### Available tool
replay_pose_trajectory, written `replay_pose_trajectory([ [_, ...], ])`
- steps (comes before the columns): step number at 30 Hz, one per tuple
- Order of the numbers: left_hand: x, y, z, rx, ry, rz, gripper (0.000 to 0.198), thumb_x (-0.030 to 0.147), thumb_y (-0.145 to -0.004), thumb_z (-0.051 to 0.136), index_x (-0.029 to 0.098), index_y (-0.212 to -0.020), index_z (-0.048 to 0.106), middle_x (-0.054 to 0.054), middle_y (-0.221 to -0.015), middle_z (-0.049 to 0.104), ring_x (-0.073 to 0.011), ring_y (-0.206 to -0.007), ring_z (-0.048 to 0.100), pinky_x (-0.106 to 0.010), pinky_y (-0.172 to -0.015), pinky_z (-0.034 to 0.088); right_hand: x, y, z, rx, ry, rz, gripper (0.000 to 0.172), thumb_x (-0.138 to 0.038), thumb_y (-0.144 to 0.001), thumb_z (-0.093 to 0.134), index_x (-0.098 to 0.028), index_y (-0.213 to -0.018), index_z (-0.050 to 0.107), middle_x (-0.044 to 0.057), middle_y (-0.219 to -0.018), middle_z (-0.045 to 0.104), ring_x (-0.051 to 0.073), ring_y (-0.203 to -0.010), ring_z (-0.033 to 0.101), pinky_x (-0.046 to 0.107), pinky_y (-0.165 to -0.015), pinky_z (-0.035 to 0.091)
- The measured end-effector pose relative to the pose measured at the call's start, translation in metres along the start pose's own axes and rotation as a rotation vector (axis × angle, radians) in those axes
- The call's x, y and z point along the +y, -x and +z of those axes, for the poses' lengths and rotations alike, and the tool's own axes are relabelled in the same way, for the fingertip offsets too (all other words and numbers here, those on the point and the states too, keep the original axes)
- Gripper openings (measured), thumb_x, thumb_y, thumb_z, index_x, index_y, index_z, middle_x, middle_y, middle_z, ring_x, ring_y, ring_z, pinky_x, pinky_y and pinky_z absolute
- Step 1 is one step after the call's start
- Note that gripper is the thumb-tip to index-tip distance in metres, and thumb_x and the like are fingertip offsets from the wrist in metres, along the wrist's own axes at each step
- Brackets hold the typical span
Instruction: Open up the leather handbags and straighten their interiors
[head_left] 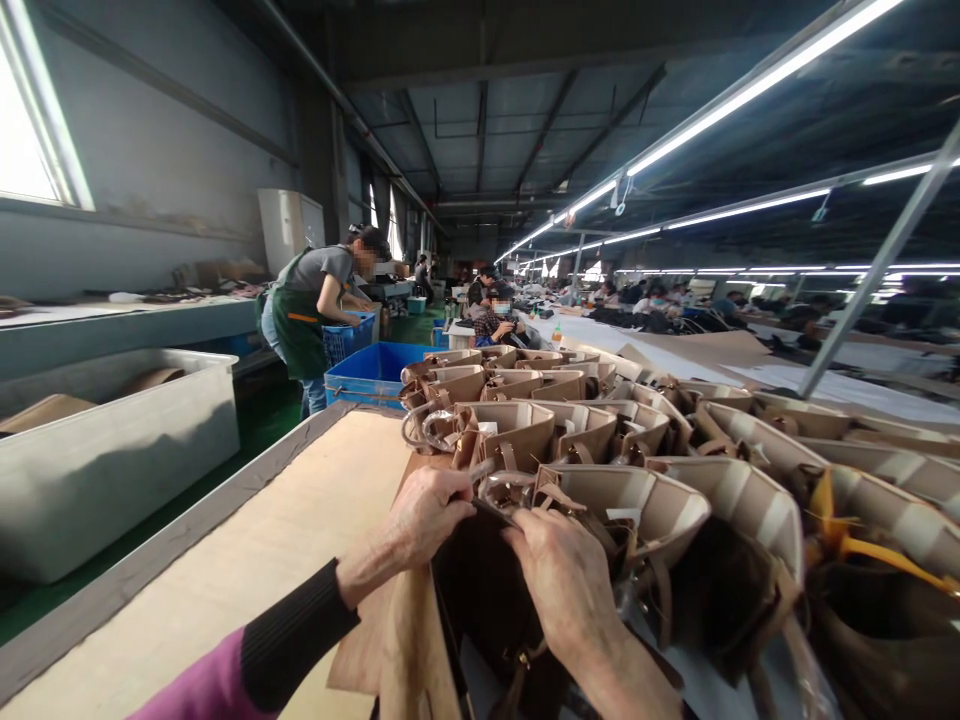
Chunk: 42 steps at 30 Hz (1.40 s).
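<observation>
My left hand (pixel 426 517) pinches the top rim of a brown handbag (pixel 484 570), fingers and thumb pressed together. On the rim's other side, my right hand (pixel 566 578) grips with its thumb on the near face. The bag's dark side is turned toward me, and a small gold-coloured fitting shows low on it. Just beyond my fingers lies a handle (pixel 506 488) in clear plastic wrap. Beside my right hand stands another open handbag (pixel 630 490) with a beige and white lining. Brown sheet material (pixel 409 640) rests under my left forearm.
Rows of open handbags (pixel 517 425) cover the table to the right and ahead. A yellow strap (pixel 892 555) hangs over one bag at far right. Pale board (pixel 300 510) covers the left side. Beyond are a blue bin (pixel 367 370), a bending co-worker (pixel 311 300) and a white tub (pixel 120 470).
</observation>
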<state>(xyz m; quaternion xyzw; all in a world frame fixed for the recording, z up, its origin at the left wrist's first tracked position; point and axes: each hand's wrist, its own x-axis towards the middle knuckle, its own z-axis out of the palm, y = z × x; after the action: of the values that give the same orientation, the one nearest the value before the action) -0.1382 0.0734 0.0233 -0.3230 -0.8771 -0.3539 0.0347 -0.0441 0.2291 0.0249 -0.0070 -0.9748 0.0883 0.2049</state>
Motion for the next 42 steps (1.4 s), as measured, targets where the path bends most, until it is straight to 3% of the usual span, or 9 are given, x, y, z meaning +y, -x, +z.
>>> replay_pose_trajectory([
  [7,0.004,0.001,-0.003,0.027,-0.017,0.021,0.013,0.021,-0.073,0.054,0.016,-0.061,0.052,0.003,-0.059,0.048,-0.0109,-0.061,0.043,-0.021,-0.058,0.03,-0.006,-0.009,0.003,-0.023,0.061,-0.013,0.018,-0.013,-0.089,0.052,-0.019,-0.078,0.065,0.003,-0.077,0.069,0.023,-0.076,0.065,0.031,-0.063,0.041],
  [17,0.001,0.0,0.001,0.064,-0.023,0.023,0.009,0.015,-0.07,0.05,0.017,-0.062,0.048,0.003,-0.058,0.047,-0.011,-0.061,0.042,-0.021,-0.058,0.029,-0.018,-0.021,0.012,0.0,0.061,-0.053,0.021,-0.012,-0.091,0.047,-0.02,-0.083,0.065,0.004,-0.076,0.069,0.021,-0.073,0.066,0.03,-0.062,0.041],
  [18,0.002,0.0,-0.001,0.052,-0.014,0.012,0.003,0.015,-0.069,0.052,0.017,-0.067,0.05,0.003,-0.062,0.05,-0.0118,-0.064,0.045,-0.021,-0.059,0.03,-0.018,-0.022,0.012,-0.001,0.064,-0.059,0.021,-0.011,-0.091,0.047,-0.02,-0.084,0.065,0.004,-0.076,0.069,0.022,-0.073,0.066,0.03,-0.062,0.041],
  [22,0.001,0.001,-0.017,-0.057,0.077,-0.012,0.039,0.014,-0.056,0.062,0.02,-0.094,0.054,0.003,-0.085,0.061,-0.0161,-0.081,0.053,-0.022,-0.067,0.035,-0.017,-0.022,0.01,-0.005,0.081,-0.08,0.016,-0.013,-0.09,0.049,-0.019,-0.087,0.064,0.005,-0.076,0.069,0.023,-0.072,0.066,0.031,-0.059,0.041],
  [27,-0.016,0.001,-0.029,-0.249,0.318,-0.087,0.032,0.012,-0.056,0.053,0.017,-0.085,0.066,0.003,-0.08,0.064,-0.016,-0.079,0.054,-0.022,-0.066,0.038,-0.016,-0.019,0.008,-0.025,0.098,-0.117,0.013,-0.018,-0.092,0.051,-0.02,-0.086,0.063,0.004,-0.074,0.069,0.022,-0.069,0.067,0.029,-0.057,0.04],
  [29,-0.021,0.0,-0.028,-0.273,0.401,-0.115,0.033,0.013,-0.056,0.054,0.016,-0.084,0.069,0.004,-0.074,0.063,-0.015,-0.073,0.053,-0.022,-0.062,0.036,-0.016,-0.019,0.007,-0.031,0.113,-0.123,0.014,-0.019,-0.092,0.05,-0.02,-0.086,0.062,0.004,-0.073,0.069,0.022,-0.068,0.067,0.028,-0.056,0.04],
  [35,-0.02,0.002,-0.025,-0.21,0.381,-0.083,0.03,0.014,-0.058,0.054,0.015,-0.083,0.072,0.005,-0.062,0.056,-0.0105,-0.061,0.045,-0.02,-0.055,0.03,-0.02,-0.026,0.01,-0.032,0.149,-0.134,0.016,-0.02,-0.093,0.047,-0.019,-0.091,0.063,0.007,-0.07,0.069,0.026,-0.065,0.066,0.03,-0.055,0.041],
  [42,-0.016,0.002,-0.022,-0.134,0.296,-0.1,0.023,0.019,-0.061,0.056,0.015,-0.076,0.073,0.003,-0.065,0.059,-0.0141,-0.07,0.051,-0.02,-0.06,0.036,-0.027,-0.04,0.018,-0.046,0.098,-0.229,0.018,-0.015,-0.091,0.047,-0.022,-0.088,0.063,0.003,-0.076,0.069,0.019,-0.07,0.066,0.025,-0.058,0.039],
])
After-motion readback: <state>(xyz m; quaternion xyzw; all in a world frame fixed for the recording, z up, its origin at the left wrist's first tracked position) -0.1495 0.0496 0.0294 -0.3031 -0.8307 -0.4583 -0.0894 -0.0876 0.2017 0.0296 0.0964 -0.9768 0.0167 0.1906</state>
